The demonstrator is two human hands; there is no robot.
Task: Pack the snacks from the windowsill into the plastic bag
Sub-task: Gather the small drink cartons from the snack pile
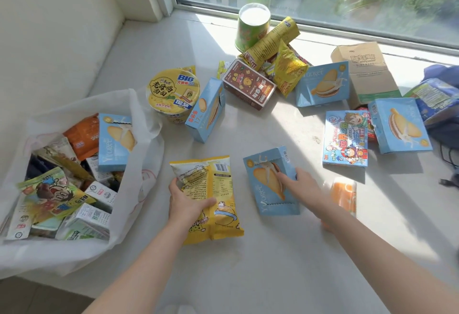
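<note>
A: So, where is the plastic bag (pixel 146 157) sitting?
B: It is lying open at the left end of the windowsill (pixel 248 259). It is already holding a heap of small packets, with a packed blue box (pixel 115 142) standing against its right wall.
A: And what are the hands doing?
B: The left hand (pixel 185 202) is gripping a yellow snack pouch (pixel 218 189) just right of the bag, fingers curling round the pouch's left edge and thumb pressing on its printed back. The right hand (pixel 301 187) is holding a blue biscuit box (pixel 269 182) a little further right of the bag, with its thumb lying across the front and its fingers wrapping the right side.
A: What is lying outside the bag?
B: Just beyond the bag's far right corner a yellow noodle cup (pixel 172 92) is standing, with a tilted blue box (pixel 206 112) leaning beside it. Further right of the bag, a brown box (pixel 248 85), a green cup (pixel 250 28) and a yellow tube (pixel 270 40) are piling up near the window. Far right of the bag, a sunlit blue box (pixel 323 87), an outermost blue box (pixel 400 124), a cartoon box (pixel 345 137) and a cardboard box (pixel 365 72) are lying in the sun. An orange packet (pixel 344 194) is peeking out behind the right forearm
</note>
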